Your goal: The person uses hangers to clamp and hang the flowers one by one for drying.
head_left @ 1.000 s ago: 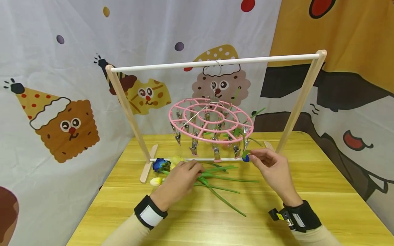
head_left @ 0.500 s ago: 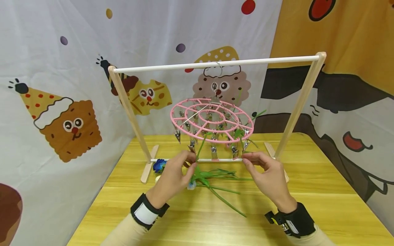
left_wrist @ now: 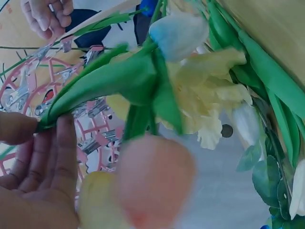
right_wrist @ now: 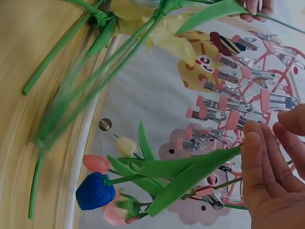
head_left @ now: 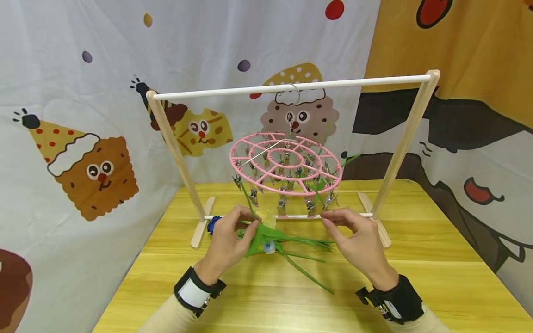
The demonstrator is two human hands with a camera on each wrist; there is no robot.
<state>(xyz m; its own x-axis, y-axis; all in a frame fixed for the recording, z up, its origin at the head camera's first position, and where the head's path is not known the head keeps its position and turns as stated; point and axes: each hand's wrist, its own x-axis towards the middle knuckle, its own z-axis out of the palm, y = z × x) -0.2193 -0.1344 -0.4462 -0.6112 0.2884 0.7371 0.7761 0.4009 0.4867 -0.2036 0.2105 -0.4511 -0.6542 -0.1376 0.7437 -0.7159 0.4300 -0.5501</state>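
Note:
My left hand [head_left: 233, 236] pinches the green stem of an artificial tulip between thumb and fingers. That stem points up toward the left of a pink clip hanger [head_left: 300, 194], and a white-blue tulip head [head_left: 269, 248] hangs below the hand. In the left wrist view, a blurred pink tulip head [left_wrist: 155, 181] shows close to the camera. The right hand [head_left: 358, 236] pinches the leafy stem of a blue tulip [right_wrist: 95, 191] beneath the hanger's right side. Metal clips [head_left: 281, 204] dangle round the rings, between both hands.
The hanger hooks over the white top bar [head_left: 354, 83] of a wooden stand, whose lower rod [head_left: 347, 215] runs behind the hands. Stems [head_left: 308, 275], a yellow bloom [head_left: 267, 218] and a blue flower [head_left: 213, 225] lie on the wooden table [head_left: 270, 310]. A printed curtain [head_left: 200, 46] hangs behind.
The left hand has risen from the flowers on the table with a stem, then shifted left, and the stem now leans left. The right hand has moved slightly left. The hanger has turned a little.

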